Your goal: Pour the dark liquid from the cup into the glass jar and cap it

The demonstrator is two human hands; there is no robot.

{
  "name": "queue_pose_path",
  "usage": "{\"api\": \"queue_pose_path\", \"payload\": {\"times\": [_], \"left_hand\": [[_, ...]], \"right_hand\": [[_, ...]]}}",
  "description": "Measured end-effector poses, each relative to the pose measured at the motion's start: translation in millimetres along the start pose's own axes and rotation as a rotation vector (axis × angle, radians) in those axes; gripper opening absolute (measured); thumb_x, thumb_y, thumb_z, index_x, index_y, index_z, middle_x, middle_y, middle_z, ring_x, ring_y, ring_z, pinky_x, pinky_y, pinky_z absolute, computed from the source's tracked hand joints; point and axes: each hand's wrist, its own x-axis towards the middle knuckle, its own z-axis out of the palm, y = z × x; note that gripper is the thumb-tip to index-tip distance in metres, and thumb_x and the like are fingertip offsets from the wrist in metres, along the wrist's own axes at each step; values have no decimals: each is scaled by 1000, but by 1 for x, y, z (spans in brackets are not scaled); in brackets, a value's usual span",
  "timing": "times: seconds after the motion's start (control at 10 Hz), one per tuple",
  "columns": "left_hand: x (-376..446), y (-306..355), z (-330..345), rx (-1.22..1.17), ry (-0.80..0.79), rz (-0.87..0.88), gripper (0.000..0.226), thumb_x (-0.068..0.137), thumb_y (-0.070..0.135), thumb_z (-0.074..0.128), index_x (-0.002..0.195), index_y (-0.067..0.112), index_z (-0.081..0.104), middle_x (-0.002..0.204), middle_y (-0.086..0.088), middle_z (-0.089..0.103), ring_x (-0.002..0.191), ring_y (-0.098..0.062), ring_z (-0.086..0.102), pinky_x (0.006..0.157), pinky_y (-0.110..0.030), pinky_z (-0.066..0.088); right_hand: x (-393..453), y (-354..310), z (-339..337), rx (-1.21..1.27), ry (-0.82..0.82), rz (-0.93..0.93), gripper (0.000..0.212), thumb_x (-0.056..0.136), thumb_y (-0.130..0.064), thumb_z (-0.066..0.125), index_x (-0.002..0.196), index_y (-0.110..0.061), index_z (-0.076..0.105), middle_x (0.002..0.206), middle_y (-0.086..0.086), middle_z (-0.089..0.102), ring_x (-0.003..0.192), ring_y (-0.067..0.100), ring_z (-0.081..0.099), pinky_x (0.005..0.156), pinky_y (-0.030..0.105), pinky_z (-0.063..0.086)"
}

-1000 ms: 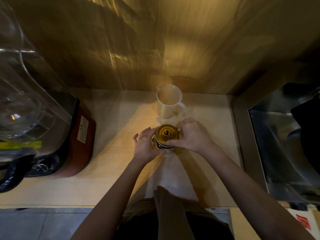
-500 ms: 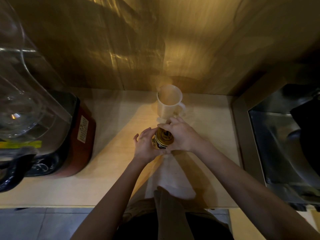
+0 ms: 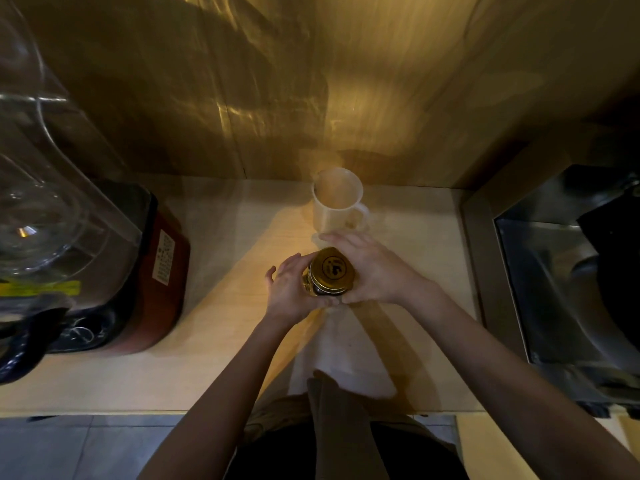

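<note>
A kitchen: wooden counter (image 3: 221, 368), blender (image 3: 69, 237), steel sink (image 3: 561, 289).

right hand (image 3: 372, 271): turned round the lid since half a second ago; fingers now along its far and right side, no longer draped over the top
gold lid (image 3: 332, 270): dark emblem uncovered again, rotated from a second ago

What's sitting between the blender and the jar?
Only the left hand on the jar; otherwise bare counter from the blender, head view.
</note>
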Motion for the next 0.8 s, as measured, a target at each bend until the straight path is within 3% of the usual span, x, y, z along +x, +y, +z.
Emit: {"api": "queue_pose_path", "payload": {"times": [0.1,0.4,0.6,0.8], "left_hand": [[0,0,1,6,7,10,94,52,49,80,134,26,41,139,-3,48,136,-19,32,110,-44,15],[0,1,-1,30,25,38,90,51,48,82,131,26,46,134,-3,52,134,-19,35,111,-43,10],[-1,3,-3,52,7,44,87,54,44,81,131,25,46,134,-3,53,136,-19,31,111,-43,7],[3,5,-2,10,-93,5,93,54,45,81,134,28,37,139,3,47,133,-18,36,109,-45,23]], "right_hand": [[6,2,11,30,24,-36,96,70,-25,80,147,-21,24,147,4,37,133,22,32,107,38,35],[6,10,27,158,173,13,88,65,-23,83,138,-6,37,132,10,48,121,24,39,98,26,32],[3,7,39,201,256,44,80,68,-23,81,134,-3,40,131,11,48,120,24,38,98,30,35],[-4,2,41,356,279,103,91,69,-21,79,143,-10,27,138,10,44,127,24,36,102,33,34]]}}
